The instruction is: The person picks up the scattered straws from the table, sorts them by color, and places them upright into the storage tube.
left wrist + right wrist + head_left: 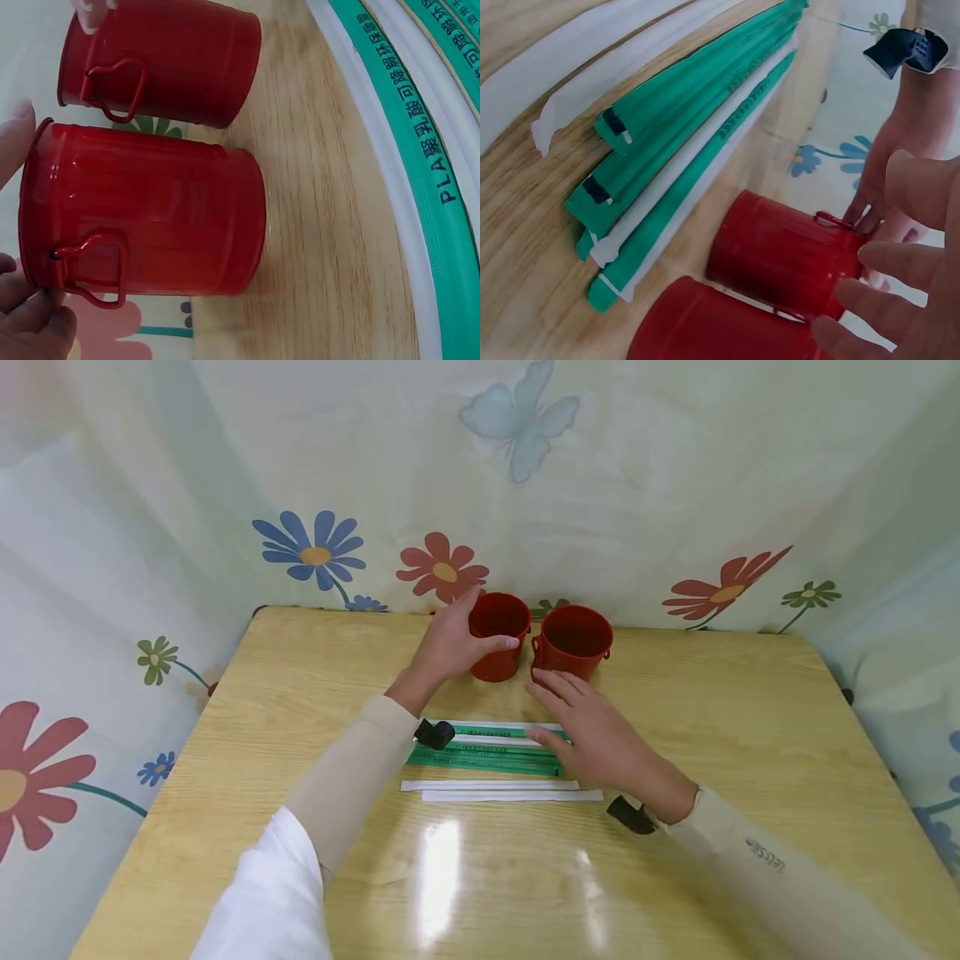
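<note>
Two small red metal buckets stand side by side near the back of the table. My left hand (456, 639) spans the left bucket (150, 210) at its rim, thumb across the near side and fingers on the outer side. The right bucket (576, 635) has its wire handle folded down against its wall. Just in front of it is my right hand (600, 735), fingers stretched out and spread towards its near side, holding nothing. Below the hands lie several green wrapped straws (487, 762) with dark print, white wrapped straws (513, 796) among and in front of them.
The light wooden table (315, 677) reaches the curtain (637, 510), printed with flowers and a butterfly, behind it. Black wrist cameras (632, 816) are worn on both forearms, over pale sleeves.
</note>
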### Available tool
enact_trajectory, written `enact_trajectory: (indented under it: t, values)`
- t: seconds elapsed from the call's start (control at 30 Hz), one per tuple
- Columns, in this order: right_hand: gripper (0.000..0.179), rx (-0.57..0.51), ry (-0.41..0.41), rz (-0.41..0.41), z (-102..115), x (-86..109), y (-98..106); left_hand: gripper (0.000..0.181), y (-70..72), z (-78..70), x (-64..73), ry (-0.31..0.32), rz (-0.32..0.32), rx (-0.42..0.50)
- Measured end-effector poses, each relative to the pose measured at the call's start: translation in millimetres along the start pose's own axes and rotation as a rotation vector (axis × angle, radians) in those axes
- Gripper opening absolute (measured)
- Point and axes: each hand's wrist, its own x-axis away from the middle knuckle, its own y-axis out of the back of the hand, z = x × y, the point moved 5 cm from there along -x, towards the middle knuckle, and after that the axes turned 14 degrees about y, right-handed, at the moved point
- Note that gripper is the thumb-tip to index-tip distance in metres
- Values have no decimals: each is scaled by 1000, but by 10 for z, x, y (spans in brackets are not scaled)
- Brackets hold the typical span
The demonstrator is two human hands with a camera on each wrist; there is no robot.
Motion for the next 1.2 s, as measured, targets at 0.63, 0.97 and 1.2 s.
enact_trajectory:
  t: [0.63,0.97,1.2]
  values:
    - [18,-123,-4,-37,-264,-287,-279,78,23,-53,-40,38,22,25]
    - [23,-69,0,99,-259,-349,-417,79,7,-56,-45,66,24,26]
    - [25,-54,27,137,-243,-394,-446,81,9,-55,-31,57,20,49]
